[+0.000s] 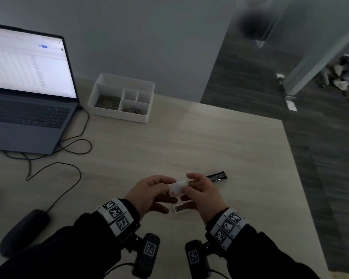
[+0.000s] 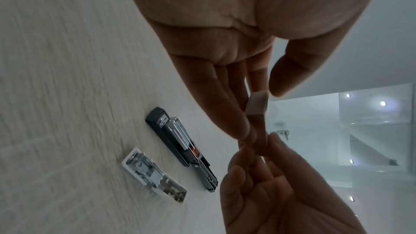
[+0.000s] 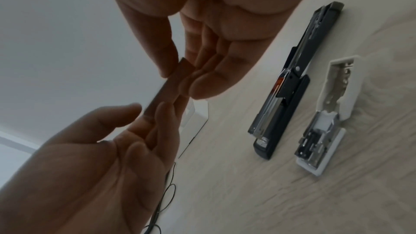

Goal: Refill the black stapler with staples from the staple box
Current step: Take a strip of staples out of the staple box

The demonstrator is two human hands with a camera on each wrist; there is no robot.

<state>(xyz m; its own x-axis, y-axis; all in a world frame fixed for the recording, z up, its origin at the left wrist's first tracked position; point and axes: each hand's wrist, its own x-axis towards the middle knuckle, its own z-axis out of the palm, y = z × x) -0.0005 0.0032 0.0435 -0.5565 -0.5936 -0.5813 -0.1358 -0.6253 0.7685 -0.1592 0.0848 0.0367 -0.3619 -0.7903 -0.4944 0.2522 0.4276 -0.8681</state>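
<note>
Both hands are on the staple box [image 1: 177,188]: left hand [image 1: 147,195] and right hand [image 1: 203,195] each pinch an end above the surface [image 1: 220,141]. Black stapler [image 2: 180,147] lies open just beyond, white stapler [image 2: 154,175] nearer. Looks like getting staples out; next needs sliding a strip free.

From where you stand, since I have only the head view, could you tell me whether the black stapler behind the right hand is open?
Observer: Yes. The right wrist view shows the black stapler lying opened out flat on the table, with its metal rail facing up.
Operator: And the white thing below the hands?
Observer: That is a white stapler, also opened out. It lies beside the black one without touching it.
Operator: How is the staple box held?
Observer: The right hand pinches one end of the staple box between thumb and fingers. The left hand holds the other end. I cannot tell whether the box is open.
</note>
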